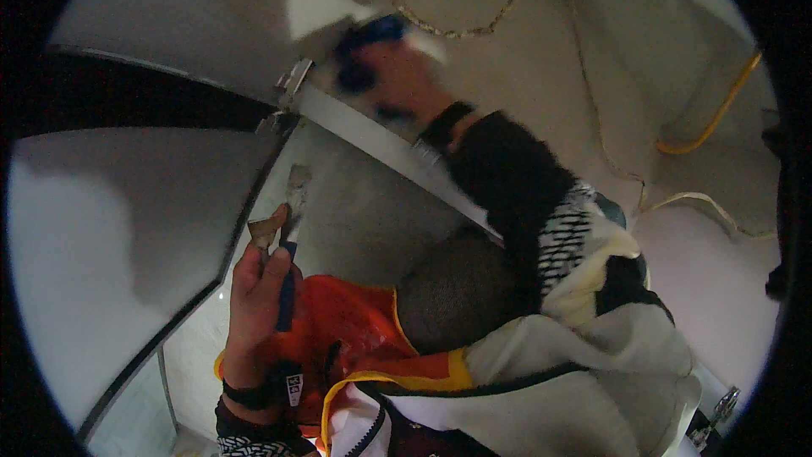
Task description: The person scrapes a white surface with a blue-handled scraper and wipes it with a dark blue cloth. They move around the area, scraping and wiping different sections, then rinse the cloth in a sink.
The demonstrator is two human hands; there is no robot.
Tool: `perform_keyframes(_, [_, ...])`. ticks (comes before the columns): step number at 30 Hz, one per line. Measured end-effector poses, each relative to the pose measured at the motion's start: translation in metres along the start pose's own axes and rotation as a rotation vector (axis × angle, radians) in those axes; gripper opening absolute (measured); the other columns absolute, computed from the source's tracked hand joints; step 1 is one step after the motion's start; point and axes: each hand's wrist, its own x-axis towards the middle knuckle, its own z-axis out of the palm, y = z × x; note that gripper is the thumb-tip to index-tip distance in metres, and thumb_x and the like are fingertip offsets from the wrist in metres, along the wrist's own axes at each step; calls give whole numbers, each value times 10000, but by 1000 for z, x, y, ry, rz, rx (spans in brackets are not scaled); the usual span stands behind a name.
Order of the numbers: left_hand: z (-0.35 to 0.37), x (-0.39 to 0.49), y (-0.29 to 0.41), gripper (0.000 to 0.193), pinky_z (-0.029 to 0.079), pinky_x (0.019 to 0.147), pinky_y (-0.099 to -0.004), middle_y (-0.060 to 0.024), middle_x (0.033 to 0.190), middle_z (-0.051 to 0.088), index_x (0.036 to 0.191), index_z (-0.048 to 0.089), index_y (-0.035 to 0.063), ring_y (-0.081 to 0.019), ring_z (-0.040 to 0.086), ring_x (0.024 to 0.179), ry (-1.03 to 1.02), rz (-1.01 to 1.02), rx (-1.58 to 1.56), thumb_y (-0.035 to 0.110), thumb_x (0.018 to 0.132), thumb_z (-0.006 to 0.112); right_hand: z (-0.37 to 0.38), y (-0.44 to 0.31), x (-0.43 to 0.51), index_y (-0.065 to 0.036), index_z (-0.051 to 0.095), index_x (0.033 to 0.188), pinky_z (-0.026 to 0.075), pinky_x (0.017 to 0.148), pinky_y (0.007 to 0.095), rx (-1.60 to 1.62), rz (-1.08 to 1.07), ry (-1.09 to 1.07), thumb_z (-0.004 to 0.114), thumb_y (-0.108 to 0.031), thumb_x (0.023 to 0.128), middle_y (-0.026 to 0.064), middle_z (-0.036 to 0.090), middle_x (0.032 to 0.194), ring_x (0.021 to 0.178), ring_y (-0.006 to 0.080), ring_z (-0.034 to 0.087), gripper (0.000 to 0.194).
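My left hand [250, 311], low on the left, grips a scraper with a blue handle [287, 295]. The scraper's flat, stained blade [297, 187] points up and away from me. A small brownish flat piece [261, 233] also shows between the fingers of that hand; its kind is unclear. Farther out, my right hand [403, 79] is closed around a dark blue object [371, 38], too blurred to name. It is over the beige surface, just past a pale straight strip [380, 143]. My right wrist crosses above that strip.
A metal fitting [292, 86] sits at the strip's far end, beside a pale panel [95, 203] with a black edge [190, 295]. A stained cord [457, 33] hangs in a loop at the top. An orange cable [713, 124] curves at the right. My dark-clothed knee [453, 292] is below.
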Motion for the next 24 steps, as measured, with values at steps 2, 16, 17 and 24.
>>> perform_keyframes(2, [-5, 1, 2, 449, 422, 405, -222, -22, 617, 523, 1376, 375, 156, -101, 505, 435, 7, 32, -22, 228, 942, 467, 25, -62, -9, -200, 625, 1094, 428, 891, 456, -98, -301, -264, 642, -236, 671, 84, 603, 1104, 1016, 317, 523, 425])
perform_keyframes(16, [-33, -46, -5, 469, 429, 458, -222, -43, 623, 531, 1407, 314, 121, -107, 500, 471, -56, 171, -112, 107, 945, 393, -96, -101, 36, 2, 454, 1227, 413, 910, 396, 1179, 141, 677, 717, -285, 740, 150, 560, 1123, 1007, 278, 552, 624])
perform_keyframes(17, [-32, -51, -4, 471, 430, 460, -223, -45, 621, 531, 1407, 313, 120, -109, 501, 470, -62, 184, -136, 105, 943, 393, -105, -109, 55, 17, 447, 1219, 417, 897, 396, 1210, 206, 812, 708, -302, 755, 155, 564, 1114, 1004, 281, 551, 620])
perform_keyframes(24, [-23, -43, 1, 480, 442, 444, -241, -41, 632, 545, 1402, 306, 112, -122, 522, 467, -34, 189, -151, 196, 947, 433, -21, -167, 13, -65, 476, 1249, 278, 1013, 473, 469, -444, 739, 738, -244, 660, 200, 439, 1277, 1155, 385, 391, 669])
